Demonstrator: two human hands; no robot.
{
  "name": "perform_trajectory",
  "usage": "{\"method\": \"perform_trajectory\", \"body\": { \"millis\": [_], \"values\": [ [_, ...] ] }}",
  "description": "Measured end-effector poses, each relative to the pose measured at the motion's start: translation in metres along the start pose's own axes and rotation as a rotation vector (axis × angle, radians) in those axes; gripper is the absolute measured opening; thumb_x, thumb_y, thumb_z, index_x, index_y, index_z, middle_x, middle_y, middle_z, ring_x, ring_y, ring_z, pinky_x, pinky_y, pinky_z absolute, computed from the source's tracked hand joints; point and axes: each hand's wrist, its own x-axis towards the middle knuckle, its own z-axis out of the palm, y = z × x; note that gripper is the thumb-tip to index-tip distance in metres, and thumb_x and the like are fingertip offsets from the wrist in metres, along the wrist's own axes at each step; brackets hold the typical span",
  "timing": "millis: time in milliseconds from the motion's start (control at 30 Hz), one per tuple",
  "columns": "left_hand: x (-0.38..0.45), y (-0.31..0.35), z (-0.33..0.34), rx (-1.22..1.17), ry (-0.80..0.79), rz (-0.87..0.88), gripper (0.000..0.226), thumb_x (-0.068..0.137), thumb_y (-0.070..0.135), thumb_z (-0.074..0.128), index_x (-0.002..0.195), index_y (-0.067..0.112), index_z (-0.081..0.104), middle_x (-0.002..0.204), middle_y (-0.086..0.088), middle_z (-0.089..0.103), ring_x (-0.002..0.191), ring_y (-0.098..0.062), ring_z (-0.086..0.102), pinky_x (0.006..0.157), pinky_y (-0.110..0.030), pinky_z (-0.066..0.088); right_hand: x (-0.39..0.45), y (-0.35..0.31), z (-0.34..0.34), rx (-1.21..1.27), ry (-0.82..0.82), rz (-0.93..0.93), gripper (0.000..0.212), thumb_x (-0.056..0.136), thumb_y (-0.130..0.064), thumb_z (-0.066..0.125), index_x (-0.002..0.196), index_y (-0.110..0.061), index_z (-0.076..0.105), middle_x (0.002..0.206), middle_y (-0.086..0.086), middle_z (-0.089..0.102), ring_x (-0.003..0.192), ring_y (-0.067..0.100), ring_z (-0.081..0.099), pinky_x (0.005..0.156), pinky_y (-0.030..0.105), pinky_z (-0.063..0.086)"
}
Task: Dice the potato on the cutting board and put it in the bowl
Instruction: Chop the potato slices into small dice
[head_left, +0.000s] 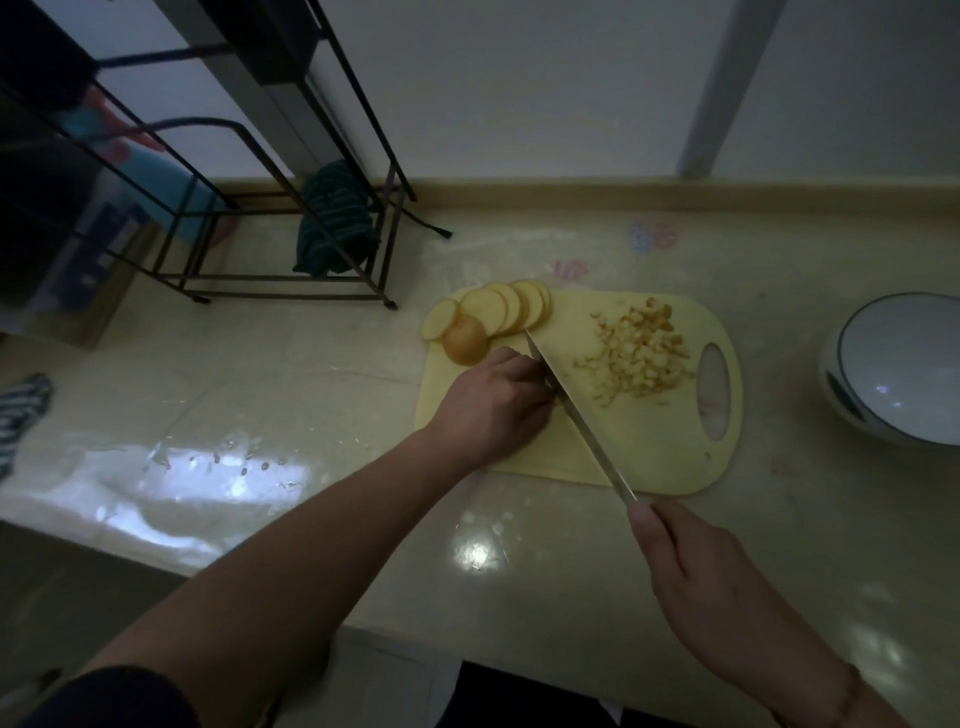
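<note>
Mid-dicing at frame centre: the left hand (493, 402) pins hidden potato on the pale yellow plastic cutting board (649, 447), the right hand (691, 577) grips the steel knife (576, 410); round slices (498, 309) likely next, the white bowl (904, 364) waiting right.

The left hand (493, 402) lies knuckles up, its fingers (535, 387) curled downward with their tips hidden beneath, pressed against the flat of a long steel knife blade (576, 415). The bare left forearm runs back to a dark rolled sleeve. The right hand (696, 577) grips the knife's handle, thumb extended toward the blade, wrist angled back.
</note>
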Motion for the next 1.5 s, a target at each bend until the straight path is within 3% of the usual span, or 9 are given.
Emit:
{"method": "perform_trajectory", "body": {
  "millis": [267, 367, 467, 600, 833, 1067, 1233, 1433, 1500],
  "values": [
    [-0.003, -0.002, 0.001, -0.020, 0.031, 0.009, 0.015, 0.090, 0.021, 0.069, 0.093, 0.011, 0.080, 0.088, -0.005, 0.067, 0.082, -0.027, 0.059, 0.065, -0.040, 0.052, 0.027, -0.005, 0.002, -0.011, -0.023, 0.030, 0.049, 0.094, -0.052, 0.029, 0.071, -0.015, 0.051, 0.060, 0.000, 0.055, 0.057, 0.008, 0.052, 0.056, 0.024, 0.039],
    [-0.001, 0.000, -0.003, -0.012, 0.016, 0.043, 0.016, 0.091, 0.022, 0.068, 0.092, 0.011, 0.080, 0.085, -0.006, 0.066, 0.080, -0.026, 0.058, 0.062, -0.039, 0.051, 0.025, -0.002, -0.007, 0.027, -0.001, 0.038, 0.055, 0.089, -0.057, 0.026, 0.068, -0.013, 0.051, 0.056, 0.001, 0.053, 0.054, 0.008, 0.051, 0.055, 0.024, 0.037],
    [0.001, 0.001, -0.004, -0.007, 0.004, 0.018, 0.020, 0.091, 0.025, 0.065, 0.088, 0.011, 0.080, 0.083, -0.005, 0.064, 0.079, -0.027, 0.057, 0.059, -0.039, 0.051, 0.026, 0.003, -0.017, 0.084, -0.011, 0.102, 0.059, 0.086, -0.061, 0.025, 0.069, -0.011, 0.050, 0.055, 0.000, 0.050, 0.047, 0.007, 0.046, 0.051, 0.030, 0.035],
    [-0.001, 0.002, -0.002, -0.026, 0.021, -0.022, 0.015, 0.088, 0.022, 0.071, 0.088, 0.011, 0.080, 0.083, -0.006, 0.064, 0.082, -0.028, 0.060, 0.062, -0.038, 0.052, 0.025, 0.003, -0.018, 0.133, -0.044, 0.111, 0.057, 0.086, -0.062, 0.028, 0.071, -0.011, 0.048, 0.052, -0.002, 0.044, 0.040, 0.005, 0.039, 0.045, 0.023, 0.028],
    [-0.007, 0.001, -0.002, -0.015, 0.048, 0.009, 0.013, 0.089, 0.016, 0.072, 0.089, 0.005, 0.078, 0.092, -0.010, 0.068, 0.086, -0.030, 0.063, 0.069, -0.039, 0.054, 0.020, -0.002, -0.012, 0.097, -0.055, 0.046, 0.058, 0.086, -0.063, 0.030, 0.068, -0.011, 0.049, 0.051, -0.001, 0.048, 0.044, 0.006, 0.042, 0.051, 0.029, 0.034],
    [-0.007, -0.001, -0.001, -0.036, 0.011, -0.019, 0.011, 0.086, 0.014, 0.073, 0.089, 0.006, 0.078, 0.092, -0.010, 0.070, 0.085, -0.030, 0.063, 0.065, -0.040, 0.054, 0.017, -0.004, -0.009, 0.058, -0.080, 0.013, 0.051, 0.091, -0.055, 0.033, 0.064, -0.014, 0.046, 0.051, -0.001, 0.049, 0.048, 0.007, 0.046, 0.056, 0.033, 0.040],
    [-0.007, -0.004, 0.000, -0.037, -0.003, -0.023, 0.019, 0.089, 0.020, 0.066, 0.091, 0.007, 0.079, 0.095, -0.008, 0.071, 0.089, -0.029, 0.064, 0.066, -0.042, 0.055, 0.010, 0.002, -0.010, 0.002, -0.076, -0.012, 0.047, 0.090, -0.056, 0.031, 0.067, -0.020, 0.051, 0.061, -0.010, 0.059, 0.059, 0.009, 0.055, 0.060, 0.029, 0.041],
    [-0.007, -0.003, 0.001, -0.056, 0.027, -0.023, 0.017, 0.088, 0.018, 0.066, 0.089, 0.007, 0.079, 0.093, -0.007, 0.072, 0.087, -0.028, 0.065, 0.070, -0.039, 0.054, 0.020, 0.002, -0.006, -0.049, -0.082, -0.013, 0.047, 0.092, -0.054, 0.029, 0.068, -0.017, 0.047, 0.058, 0.004, 0.054, 0.060, 0.011, 0.053, 0.059, 0.025, 0.038],
    [-0.008, -0.002, 0.002, -0.067, 0.038, -0.029, 0.015, 0.087, 0.016, 0.068, 0.090, 0.007, 0.080, 0.094, -0.008, 0.072, 0.088, -0.027, 0.065, 0.073, -0.037, 0.054, 0.028, -0.002, -0.003, -0.066, -0.083, -0.025, 0.045, 0.095, -0.050, 0.029, 0.068, -0.017, 0.045, 0.059, 0.003, 0.053, 0.058, 0.011, 0.051, 0.061, 0.030, 0.040]
  ]
}}
